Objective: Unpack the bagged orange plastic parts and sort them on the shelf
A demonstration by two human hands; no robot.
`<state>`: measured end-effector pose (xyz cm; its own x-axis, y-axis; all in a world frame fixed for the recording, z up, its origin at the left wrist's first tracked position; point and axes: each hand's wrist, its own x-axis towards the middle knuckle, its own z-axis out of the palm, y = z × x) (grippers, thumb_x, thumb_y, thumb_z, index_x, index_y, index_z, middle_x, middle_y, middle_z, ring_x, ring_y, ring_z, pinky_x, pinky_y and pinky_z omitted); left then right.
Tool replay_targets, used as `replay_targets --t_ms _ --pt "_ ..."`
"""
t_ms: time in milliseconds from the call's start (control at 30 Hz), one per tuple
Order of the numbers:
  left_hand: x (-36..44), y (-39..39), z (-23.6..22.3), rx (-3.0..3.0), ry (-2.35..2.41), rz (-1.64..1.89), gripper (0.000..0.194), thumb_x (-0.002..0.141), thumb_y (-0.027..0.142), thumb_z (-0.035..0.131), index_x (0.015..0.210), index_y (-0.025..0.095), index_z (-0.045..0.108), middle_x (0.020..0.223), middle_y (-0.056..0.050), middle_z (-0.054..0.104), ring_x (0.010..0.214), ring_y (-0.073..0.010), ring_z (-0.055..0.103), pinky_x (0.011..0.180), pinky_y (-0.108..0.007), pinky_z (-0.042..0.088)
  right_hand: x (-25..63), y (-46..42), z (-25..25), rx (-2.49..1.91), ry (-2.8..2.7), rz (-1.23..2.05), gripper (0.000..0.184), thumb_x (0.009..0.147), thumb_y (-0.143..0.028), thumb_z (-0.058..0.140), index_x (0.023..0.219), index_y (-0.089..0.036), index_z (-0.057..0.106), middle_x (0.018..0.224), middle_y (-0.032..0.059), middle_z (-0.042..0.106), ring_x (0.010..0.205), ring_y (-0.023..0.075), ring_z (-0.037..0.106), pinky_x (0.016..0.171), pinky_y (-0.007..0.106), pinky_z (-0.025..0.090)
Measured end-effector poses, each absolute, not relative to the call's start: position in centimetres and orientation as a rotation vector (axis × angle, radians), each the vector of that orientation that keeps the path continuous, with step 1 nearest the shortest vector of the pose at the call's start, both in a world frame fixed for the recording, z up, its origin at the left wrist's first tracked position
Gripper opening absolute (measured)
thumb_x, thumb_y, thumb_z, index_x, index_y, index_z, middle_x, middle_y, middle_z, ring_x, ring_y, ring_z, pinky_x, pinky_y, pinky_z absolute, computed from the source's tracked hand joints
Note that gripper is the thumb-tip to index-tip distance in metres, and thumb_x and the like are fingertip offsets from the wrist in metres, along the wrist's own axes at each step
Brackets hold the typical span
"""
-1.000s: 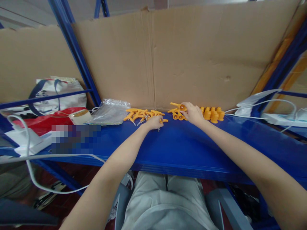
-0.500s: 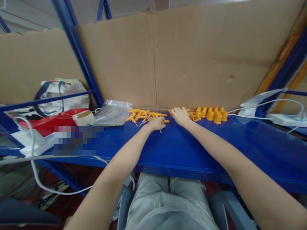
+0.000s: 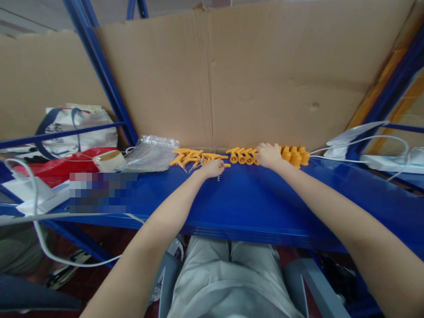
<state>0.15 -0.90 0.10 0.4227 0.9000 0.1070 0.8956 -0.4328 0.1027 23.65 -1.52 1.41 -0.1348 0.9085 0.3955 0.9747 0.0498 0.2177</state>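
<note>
My left hand (image 3: 212, 168) is closed around a yellow corkscrew (image 3: 227, 165); its handle end pokes out to the right and a thin metal spiral hangs below the fingers. Just left of it lies a cluster of yellow corkscrews (image 3: 185, 157) with metal spirals. My right hand (image 3: 270, 155) rests, fingers apart, over the right end of a row of yellow branched pieces with round hollow ends (image 3: 241, 155). Its fingertips are partly hidden, so any contact beneath is unclear. Right beside it stand several yellow bell-shaped pieces (image 3: 294, 155), partly covered by the wrist.
A tall cardboard sheet (image 3: 258, 79) closes off the back of the blue shelf (image 3: 238, 198). Clear plastic bags (image 3: 152, 154), a red bag (image 3: 62, 170) and a white tote bag (image 3: 86, 128) lie left. White cables (image 3: 347, 160) run along the right.
My right hand has moved right along the row, uncovering the branched pieces at its left end. My left hand stays on the corkscrew. The camera view has shifted slightly.
</note>
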Motion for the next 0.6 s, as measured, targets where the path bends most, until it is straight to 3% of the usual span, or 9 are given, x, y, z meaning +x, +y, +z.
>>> replay_targets --t_ms 167,333,600 --pt "0.0 -0.5 0.1 2.608 1.67 0.22 0.035 0.09 0.013 0.046 0.112 0.018 0.072 0.12 -0.007 0.074 0.113 -0.0218 0.069 0.095 -0.028 0.052 28.1 -1.4 1.1 -2.129 -2.049 -0.569 0.048 0.091 -0.013 0.037 0.132 -0.017 0.062 0.141 0.0161 0.06 0.126 0.0317 0.054 0.102 0.051 0.037" --pt "-0.1 -0.3 -0.1 2.606 1.663 0.233 0.034 0.089 0.014 0.047 0.111 0.02 0.072 0.115 -0.006 0.076 0.109 -0.0216 0.07 0.093 -0.029 0.053 29.6 -1.2 0.2 -2.209 -2.039 -0.468 0.054 0.089 -0.015 0.041 0.141 -0.012 0.056 0.132 0.0227 0.065 0.123 0.0368 0.058 0.101 0.056 0.039" --pt "0.1 -0.7 0.1 2.605 1.657 0.209 0.037 0.091 0.012 0.045 0.116 0.017 0.071 0.123 -0.008 0.073 0.115 -0.0222 0.068 0.097 -0.029 0.051 29.9 -1.2 1.5 -2.238 -2.03 -0.404 0.041 0.092 -0.027 0.045 0.123 -0.017 0.07 0.128 0.0169 0.069 0.122 0.0348 0.062 0.1 0.05 0.042"
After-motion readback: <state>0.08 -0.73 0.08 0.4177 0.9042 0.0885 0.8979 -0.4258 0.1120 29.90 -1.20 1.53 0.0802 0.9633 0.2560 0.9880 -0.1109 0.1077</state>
